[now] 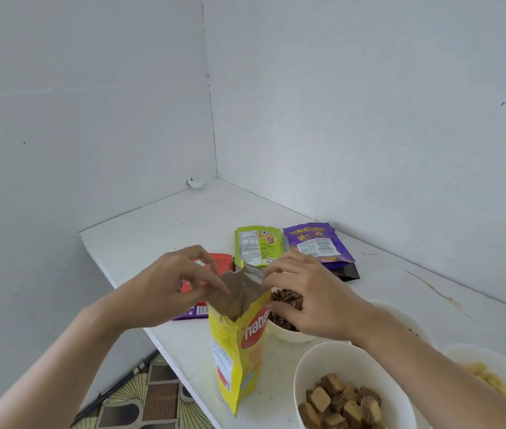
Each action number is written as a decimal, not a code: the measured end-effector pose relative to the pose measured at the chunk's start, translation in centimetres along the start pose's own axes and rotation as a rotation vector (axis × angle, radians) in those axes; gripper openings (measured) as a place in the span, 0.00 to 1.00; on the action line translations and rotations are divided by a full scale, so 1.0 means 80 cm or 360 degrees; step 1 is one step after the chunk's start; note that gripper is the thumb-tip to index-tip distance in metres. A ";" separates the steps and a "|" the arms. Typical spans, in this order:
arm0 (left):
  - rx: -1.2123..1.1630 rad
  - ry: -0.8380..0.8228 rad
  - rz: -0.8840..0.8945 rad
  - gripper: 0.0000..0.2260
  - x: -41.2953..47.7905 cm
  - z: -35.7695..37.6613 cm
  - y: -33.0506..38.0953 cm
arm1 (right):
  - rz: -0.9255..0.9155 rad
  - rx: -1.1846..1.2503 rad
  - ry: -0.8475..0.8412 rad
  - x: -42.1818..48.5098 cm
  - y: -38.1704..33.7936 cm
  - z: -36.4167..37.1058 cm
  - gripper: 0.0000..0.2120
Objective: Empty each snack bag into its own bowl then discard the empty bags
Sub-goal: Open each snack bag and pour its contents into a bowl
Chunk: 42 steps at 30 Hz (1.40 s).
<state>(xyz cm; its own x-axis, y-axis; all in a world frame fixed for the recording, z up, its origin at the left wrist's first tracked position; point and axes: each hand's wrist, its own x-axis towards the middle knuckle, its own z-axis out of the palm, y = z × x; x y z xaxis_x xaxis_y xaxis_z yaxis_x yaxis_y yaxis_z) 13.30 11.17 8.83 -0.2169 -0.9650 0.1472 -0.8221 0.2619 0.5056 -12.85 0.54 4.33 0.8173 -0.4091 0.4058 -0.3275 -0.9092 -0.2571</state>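
Note:
A yellow snack bag stands upright near the table's front edge, its top open and the silver lining showing. My left hand pinches the left side of the mouth; my right hand pinches the right side. Behind the bag, a white bowl holds dark brown snacks. A nearer white bowl holds brown wafer cubes. At the right edge, a third bowl holds pale yellow snacks. A fourth bowl's rim shows behind my right forearm.
A green bag and a purple bag lie flat at the back, with a black bag under the purple one. A red bag and another purple bag lie behind my left hand. The white table sits in a wall corner; patterned floor lies below left.

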 end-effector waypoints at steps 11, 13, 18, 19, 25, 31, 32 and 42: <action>0.0086 -0.0308 0.0060 0.10 -0.012 -0.010 -0.023 | 0.0044 0.0081 -0.0302 0.006 -0.005 -0.008 0.13; 0.0086 -0.0195 0.0114 0.13 -0.013 -0.003 -0.033 | 0.0046 0.0083 -0.0319 0.004 -0.003 -0.012 0.11; 0.0149 0.0161 0.0063 0.17 -0.013 0.005 -0.052 | 0.0022 0.0054 -0.0333 0.006 -0.001 -0.019 0.10; 0.0151 0.0184 0.0052 0.18 -0.012 0.009 -0.050 | 0.0015 0.0022 -0.0331 0.006 -0.001 -0.019 0.10; -0.0112 0.0235 0.0065 0.11 -0.004 0.012 -0.026 | 0.0065 0.0030 -0.0092 0.001 -0.009 -0.020 0.23; -0.0817 0.0306 0.0021 0.07 0.010 0.021 0.032 | -0.0134 0.0123 0.0320 0.017 -0.038 -0.022 0.17; -0.0887 0.0352 0.0017 0.08 0.011 0.023 0.038 | -0.0151 0.0173 0.0361 0.020 -0.041 -0.025 0.16; -0.1385 0.0094 0.0157 0.36 0.006 0.032 0.071 | 0.0009 0.0294 0.0702 0.012 -0.041 -0.078 0.11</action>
<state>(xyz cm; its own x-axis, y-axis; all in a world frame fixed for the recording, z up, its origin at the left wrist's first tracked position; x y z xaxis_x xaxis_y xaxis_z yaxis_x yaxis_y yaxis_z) 7.19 12.19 9.55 -0.2185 -0.9417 0.2558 -0.1027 0.2828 0.9537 -13.93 2.65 11.05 0.5237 -0.4438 0.7272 -0.2088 -0.8944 -0.3956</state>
